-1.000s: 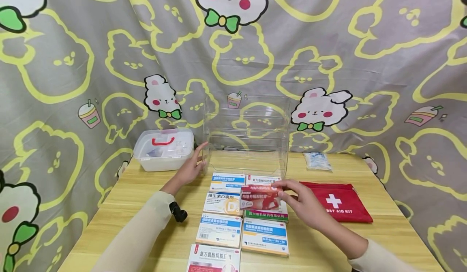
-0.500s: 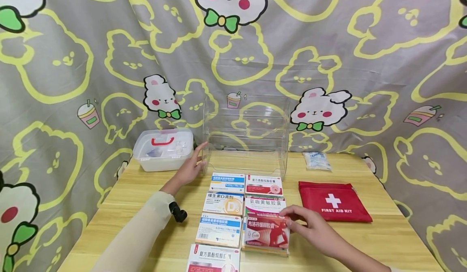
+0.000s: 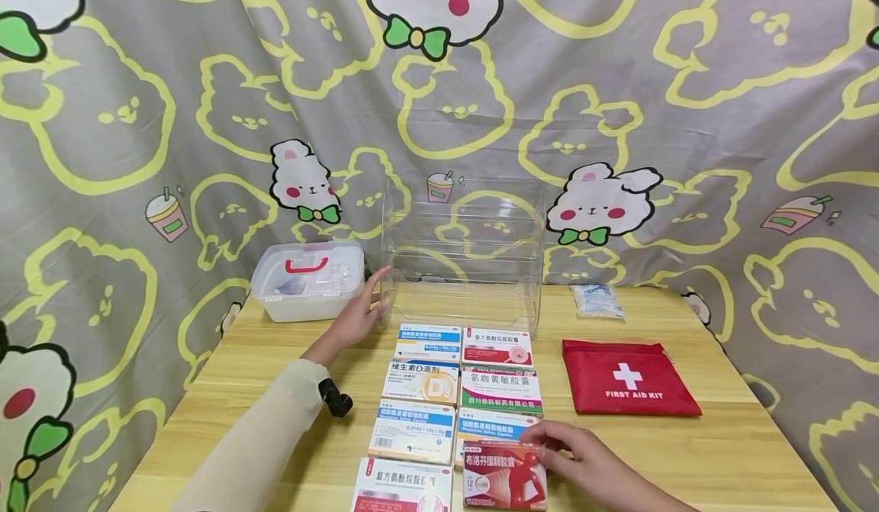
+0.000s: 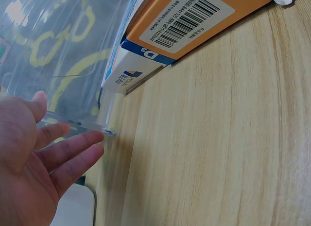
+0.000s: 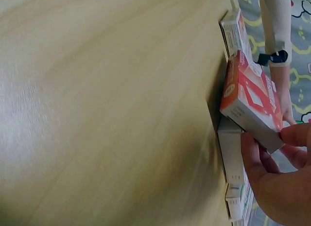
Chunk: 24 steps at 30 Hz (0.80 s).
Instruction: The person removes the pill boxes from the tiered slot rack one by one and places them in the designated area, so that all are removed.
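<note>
My right hand (image 3: 584, 462) pinches a red medicine box (image 3: 504, 478) by its far right corner. In the right wrist view the red box (image 5: 252, 92) tilts slightly, with thumb and fingers on its white end. It overlaps the near part of a blue-and-white medicine box (image 3: 494, 426). My left hand (image 3: 357, 317) touches the left side of a clear plastic rack (image 3: 460, 302), its fingers fairly straight. In the left wrist view the left hand (image 4: 53, 158) reaches along the rack's lower edge, gripping nothing.
Medicine boxes lie in two columns, among them a vitamin D box (image 3: 420, 382) and a green-and-white box (image 3: 501, 391). A lidded plastic case (image 3: 309, 283) stands at the back left. A red first aid pouch (image 3: 628, 378) and a small plastic packet (image 3: 597, 301) lie on the right.
The right hand has carried the red box toward the near side, from over the upper right-column boxes to the column's near end. The left hand stays at the rack.
</note>
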Each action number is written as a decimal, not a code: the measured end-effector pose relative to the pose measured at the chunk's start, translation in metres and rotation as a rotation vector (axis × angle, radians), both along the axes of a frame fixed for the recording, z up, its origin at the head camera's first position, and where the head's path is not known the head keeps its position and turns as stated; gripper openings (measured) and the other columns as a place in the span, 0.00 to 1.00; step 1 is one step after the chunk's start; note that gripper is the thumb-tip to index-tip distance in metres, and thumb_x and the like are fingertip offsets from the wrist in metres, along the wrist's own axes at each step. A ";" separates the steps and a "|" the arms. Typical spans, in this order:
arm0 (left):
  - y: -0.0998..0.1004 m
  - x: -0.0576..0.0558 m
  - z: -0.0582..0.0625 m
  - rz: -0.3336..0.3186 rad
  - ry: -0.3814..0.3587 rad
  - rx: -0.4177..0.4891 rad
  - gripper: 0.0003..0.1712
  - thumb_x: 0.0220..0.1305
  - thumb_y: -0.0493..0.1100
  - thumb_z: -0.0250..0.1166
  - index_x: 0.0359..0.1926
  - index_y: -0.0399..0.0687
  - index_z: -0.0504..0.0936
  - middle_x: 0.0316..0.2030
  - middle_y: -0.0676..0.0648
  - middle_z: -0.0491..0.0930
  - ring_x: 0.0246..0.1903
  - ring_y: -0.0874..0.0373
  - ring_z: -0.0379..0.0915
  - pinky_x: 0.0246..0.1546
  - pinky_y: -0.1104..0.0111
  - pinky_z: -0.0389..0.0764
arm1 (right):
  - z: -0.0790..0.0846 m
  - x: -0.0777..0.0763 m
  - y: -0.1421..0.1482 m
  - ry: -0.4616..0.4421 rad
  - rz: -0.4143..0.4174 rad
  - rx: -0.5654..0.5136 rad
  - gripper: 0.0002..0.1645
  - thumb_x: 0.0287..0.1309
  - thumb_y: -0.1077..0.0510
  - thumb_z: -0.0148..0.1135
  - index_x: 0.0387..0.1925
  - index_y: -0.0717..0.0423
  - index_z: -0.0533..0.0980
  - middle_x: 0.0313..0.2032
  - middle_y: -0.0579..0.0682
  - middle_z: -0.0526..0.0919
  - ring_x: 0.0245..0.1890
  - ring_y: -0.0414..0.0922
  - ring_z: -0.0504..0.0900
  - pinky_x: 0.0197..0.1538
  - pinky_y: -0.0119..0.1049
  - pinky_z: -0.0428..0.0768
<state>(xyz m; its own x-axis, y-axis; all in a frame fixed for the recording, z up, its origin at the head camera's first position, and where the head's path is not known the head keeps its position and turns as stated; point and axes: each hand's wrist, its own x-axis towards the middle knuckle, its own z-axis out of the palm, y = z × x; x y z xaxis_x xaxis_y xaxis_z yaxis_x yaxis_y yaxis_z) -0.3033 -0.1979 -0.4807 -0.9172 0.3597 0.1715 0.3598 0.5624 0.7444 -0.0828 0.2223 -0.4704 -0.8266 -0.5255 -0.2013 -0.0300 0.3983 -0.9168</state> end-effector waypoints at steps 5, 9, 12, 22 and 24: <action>0.001 0.000 0.000 0.012 -0.007 -0.002 0.43 0.80 0.35 0.54 0.83 0.63 0.42 0.70 0.24 0.66 0.68 0.35 0.70 0.29 0.62 0.80 | -0.004 0.004 -0.005 0.026 0.013 0.028 0.18 0.72 0.51 0.64 0.59 0.52 0.80 0.51 0.49 0.81 0.46 0.41 0.78 0.46 0.29 0.79; 0.001 0.000 0.000 0.018 -0.008 -0.002 0.43 0.80 0.36 0.54 0.83 0.64 0.42 0.70 0.24 0.65 0.68 0.34 0.70 0.28 0.61 0.79 | -0.006 0.008 -0.010 0.044 0.029 0.078 0.20 0.65 0.49 0.70 0.56 0.49 0.81 0.50 0.46 0.79 0.45 0.40 0.78 0.46 0.28 0.81; 0.001 0.000 0.000 0.020 -0.007 -0.002 0.43 0.80 0.36 0.54 0.83 0.66 0.42 0.70 0.24 0.65 0.68 0.34 0.69 0.28 0.61 0.79 | -0.006 0.010 -0.012 0.060 0.043 0.105 0.19 0.64 0.49 0.72 0.54 0.45 0.81 0.50 0.45 0.79 0.47 0.40 0.78 0.45 0.30 0.83; 0.000 -0.001 -0.001 0.015 -0.004 -0.007 0.43 0.80 0.39 0.54 0.83 0.68 0.41 0.71 0.25 0.64 0.69 0.33 0.68 0.29 0.62 0.80 | -0.008 0.016 -0.016 0.157 0.064 0.256 0.22 0.58 0.40 0.74 0.54 0.31 0.81 0.54 0.36 0.78 0.52 0.39 0.73 0.47 0.31 0.83; 0.000 -0.001 -0.001 0.013 0.001 -0.009 0.43 0.80 0.39 0.54 0.83 0.68 0.41 0.71 0.24 0.64 0.69 0.33 0.68 0.29 0.62 0.80 | -0.009 0.016 -0.016 0.181 0.085 0.259 0.21 0.61 0.40 0.72 0.55 0.32 0.81 0.56 0.37 0.77 0.53 0.40 0.73 0.48 0.31 0.83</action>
